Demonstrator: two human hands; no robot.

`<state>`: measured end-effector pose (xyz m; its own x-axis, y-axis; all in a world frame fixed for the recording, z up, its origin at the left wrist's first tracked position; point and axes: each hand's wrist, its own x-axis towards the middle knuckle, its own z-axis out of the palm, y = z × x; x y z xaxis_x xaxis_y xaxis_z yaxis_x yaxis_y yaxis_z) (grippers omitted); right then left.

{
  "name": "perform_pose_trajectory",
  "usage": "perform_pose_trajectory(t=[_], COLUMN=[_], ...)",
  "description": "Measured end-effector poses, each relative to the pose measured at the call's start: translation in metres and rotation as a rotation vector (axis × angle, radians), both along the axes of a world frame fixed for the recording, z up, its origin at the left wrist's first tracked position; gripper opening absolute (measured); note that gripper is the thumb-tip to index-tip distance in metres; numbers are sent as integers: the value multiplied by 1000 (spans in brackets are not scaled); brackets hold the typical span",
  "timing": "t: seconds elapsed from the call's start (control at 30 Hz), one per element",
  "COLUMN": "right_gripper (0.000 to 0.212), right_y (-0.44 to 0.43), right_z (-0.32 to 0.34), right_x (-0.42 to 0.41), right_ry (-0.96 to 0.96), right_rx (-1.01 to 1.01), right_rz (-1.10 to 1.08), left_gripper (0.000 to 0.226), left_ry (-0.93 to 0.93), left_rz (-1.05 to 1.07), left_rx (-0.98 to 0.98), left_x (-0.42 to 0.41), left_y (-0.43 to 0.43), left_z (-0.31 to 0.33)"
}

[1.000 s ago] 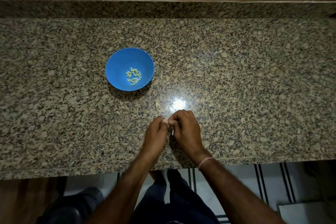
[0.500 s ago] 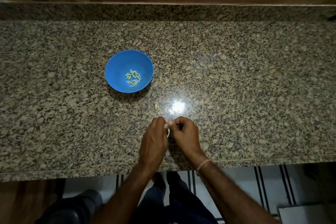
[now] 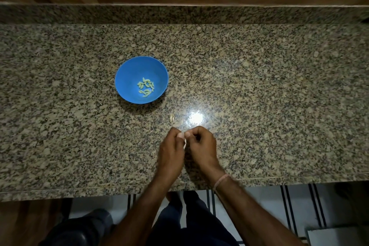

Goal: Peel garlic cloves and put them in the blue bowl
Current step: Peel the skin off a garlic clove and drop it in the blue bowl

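The blue bowl (image 3: 129,72) sits on the granite counter, left of centre, with several pale peeled garlic cloves (image 3: 146,87) in its bottom. My left hand (image 3: 172,150) and my right hand (image 3: 201,146) meet near the counter's front edge, fingertips together, pinching a small garlic clove whose whitish skin (image 3: 184,143) hangs between them. The clove itself is mostly hidden by my fingers. One loose garlic clove (image 3: 171,117) lies on the counter just beyond my hands.
The speckled granite counter (image 3: 279,96) ends in a raised granite ledge and a wooden wall at the back. A bright light glare (image 3: 194,117) lies just past my hands. Below the front edge are my legs and a striped floor.
Both hands stay together on the clove. The strip of skin now hangs between the fingertips. My left hand has turned slightly, and the view has shifted a little.
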<state>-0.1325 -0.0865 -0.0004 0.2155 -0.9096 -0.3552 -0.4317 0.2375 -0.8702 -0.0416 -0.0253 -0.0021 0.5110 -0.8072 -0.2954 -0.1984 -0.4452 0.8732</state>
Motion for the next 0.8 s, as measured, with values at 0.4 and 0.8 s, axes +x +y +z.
perform_pose_trajectory(t=[0.4,0.8], right_gripper=[14,17], right_y=[3,1], right_z=[-8,-6], right_x=[-7,-13], right_ry=[49,17], right_rx=[-41,-60], right_rz=[-5,52], left_gripper=[22,8], left_ry=[-39,-308], left_rz=[-32,-8], left_rx=[60,-64], left_x=[-3,6], left_y=[4,12], left_z=[-2,8])
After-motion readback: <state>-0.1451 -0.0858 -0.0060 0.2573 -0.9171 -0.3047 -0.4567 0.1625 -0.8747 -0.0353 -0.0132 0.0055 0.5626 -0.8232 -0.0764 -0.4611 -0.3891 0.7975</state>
